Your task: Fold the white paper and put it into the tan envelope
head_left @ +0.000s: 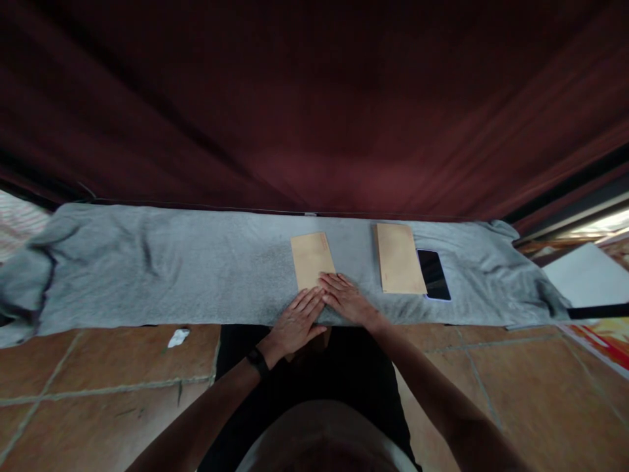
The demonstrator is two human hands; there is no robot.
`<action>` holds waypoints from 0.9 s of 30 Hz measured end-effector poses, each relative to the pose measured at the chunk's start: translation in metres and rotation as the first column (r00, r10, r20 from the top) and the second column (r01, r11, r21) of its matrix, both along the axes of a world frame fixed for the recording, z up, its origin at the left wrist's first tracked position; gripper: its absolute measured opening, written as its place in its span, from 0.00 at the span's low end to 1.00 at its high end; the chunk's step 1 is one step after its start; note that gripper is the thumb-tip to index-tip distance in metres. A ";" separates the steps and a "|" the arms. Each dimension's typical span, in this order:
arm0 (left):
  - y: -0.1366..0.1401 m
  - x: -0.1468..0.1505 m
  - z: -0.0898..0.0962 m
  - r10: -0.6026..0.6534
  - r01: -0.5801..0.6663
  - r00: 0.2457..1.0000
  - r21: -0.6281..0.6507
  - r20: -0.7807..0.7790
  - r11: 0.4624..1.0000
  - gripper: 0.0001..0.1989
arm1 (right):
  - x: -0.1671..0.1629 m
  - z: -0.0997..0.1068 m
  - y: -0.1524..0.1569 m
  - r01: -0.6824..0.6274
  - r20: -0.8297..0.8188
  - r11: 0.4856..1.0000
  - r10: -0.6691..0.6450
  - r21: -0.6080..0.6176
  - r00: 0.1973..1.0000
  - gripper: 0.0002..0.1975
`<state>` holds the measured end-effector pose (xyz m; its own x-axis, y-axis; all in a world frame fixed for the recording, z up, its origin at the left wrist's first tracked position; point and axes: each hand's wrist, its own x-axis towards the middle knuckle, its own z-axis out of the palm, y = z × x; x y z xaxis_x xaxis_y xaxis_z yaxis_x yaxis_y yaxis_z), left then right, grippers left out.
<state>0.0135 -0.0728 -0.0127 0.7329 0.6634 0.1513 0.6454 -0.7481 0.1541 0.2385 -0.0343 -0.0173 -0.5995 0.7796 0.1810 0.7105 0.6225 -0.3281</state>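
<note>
A tan paper envelope [311, 254] lies on the grey cloth in front of me, slightly turned. Across its near end rests my left hand [299, 319], fingers stretched flat and thumb apart, a dark band on the wrist. My right hand [346, 299] also lies flat on that near end, its fingertips meeting those of the left. Both hands cover the envelope's near edge, so it is hidden. To the right is a stack of similar tan envelopes [400, 259], apart from my hands.
A phone [434, 275] with a dark screen lies right beside the stack. Grey cloth [221, 269] covers the long narrow surface, with a dark red curtain [314, 131] behind. White crumpled paper [178, 337] is on the tiled floor [113, 360]. A white panel [590, 275] stands at far right.
</note>
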 end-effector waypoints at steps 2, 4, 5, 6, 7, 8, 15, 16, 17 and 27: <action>0.001 0.000 0.001 0.000 0.000 1.000 -0.005 -0.006 1.000 0.34 | -0.003 -0.004 0.022 -0.019 0.039 0.999 0.018 0.030 0.999 0.24; 0.002 0.000 0.002 -0.006 0.006 1.000 -0.009 -0.013 1.000 0.33 | -0.008 -0.009 0.044 -0.012 0.054 0.998 0.009 0.057 0.999 0.25; 0.002 0.000 0.002 -0.010 0.010 1.000 -0.010 -0.018 1.000 0.33 | -0.010 -0.010 0.055 -0.001 0.060 0.998 -0.003 0.065 0.998 0.25; 0.002 0.000 0.002 -0.013 0.012 1.000 -0.009 -0.022 1.000 0.33 | -0.012 -0.011 0.065 0.010 0.068 0.998 -0.015 0.067 0.998 0.25; 0.003 0.000 0.002 -0.012 0.012 1.000 -0.008 -0.025 1.000 0.33 | -0.014 -0.012 0.076 0.023 0.080 0.998 -0.028 0.065 0.996 0.25; 0.003 0.000 0.002 -0.011 0.011 1.000 -0.005 -0.029 1.000 0.32 | -0.016 -0.013 0.085 0.039 0.095 0.997 -0.045 0.059 0.994 0.26; 0.004 -0.001 0.003 -0.015 0.014 1.000 -0.017 -0.025 1.000 0.32 | -0.027 -0.011 0.132 0.183 0.150 0.983 -0.184 0.019 0.971 0.29; 0.004 -0.001 0.004 -0.012 0.012 1.000 -0.018 -0.022 1.000 0.32 | -0.028 -0.011 0.134 0.203 0.150 0.979 -0.203 0.018 0.968 0.29; 0.004 -0.001 0.004 -0.011 0.011 1.000 -0.018 -0.021 1.000 0.32 | -0.029 -0.011 0.134 0.221 0.149 0.975 -0.222 0.020 0.964 0.29; 0.003 0.001 0.004 -0.001 0.001 1.000 -0.012 -0.023 1.000 0.31 | -0.006 -0.007 0.051 0.029 0.128 0.998 -0.037 0.059 0.991 0.27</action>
